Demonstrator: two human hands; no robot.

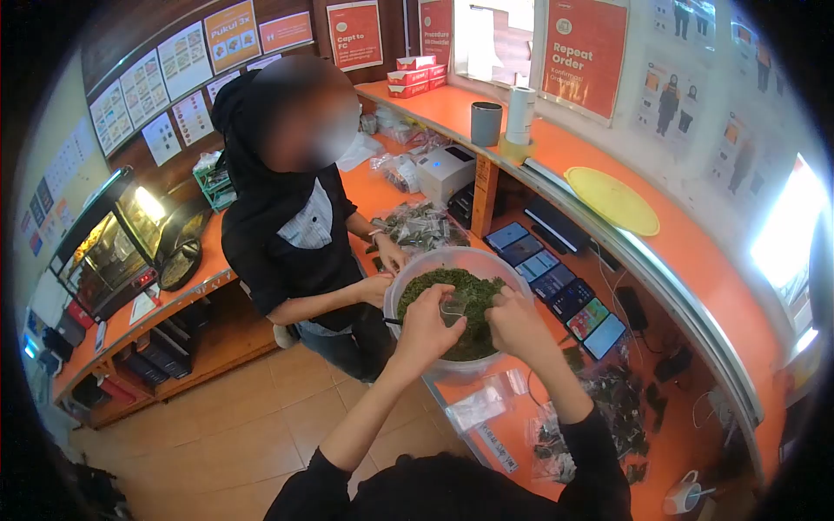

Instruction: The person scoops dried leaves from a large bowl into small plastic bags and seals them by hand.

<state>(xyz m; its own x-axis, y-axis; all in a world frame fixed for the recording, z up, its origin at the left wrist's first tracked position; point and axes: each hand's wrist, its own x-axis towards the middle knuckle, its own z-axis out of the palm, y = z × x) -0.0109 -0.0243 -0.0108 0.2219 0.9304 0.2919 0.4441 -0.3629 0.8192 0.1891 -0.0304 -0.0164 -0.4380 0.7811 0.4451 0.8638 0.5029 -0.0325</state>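
A large translucent tub (405, 282) full of chopped green leaves (469, 295) stands on the orange counter. Over the leaves, my left hand (427, 323) pinches a small clear plastic bag (453, 306). My right hand (514, 321) is at the tub's right side, its fingers bunched together at the leaves; what they hold, if anything, is hidden. A co-worker in a black hooded top (278, 226) stands across to the left, both hands near the tub's far left rim.
Small filled packets (417, 224) lie beyond the tub, more packets (608, 408) to its right. Several phones (552, 282) lie in a row under the raised shelf. Flat plastic bags (482, 404) lie nearest me. A yellow lid (612, 200) and grey cup (486, 123) are on the shelf.
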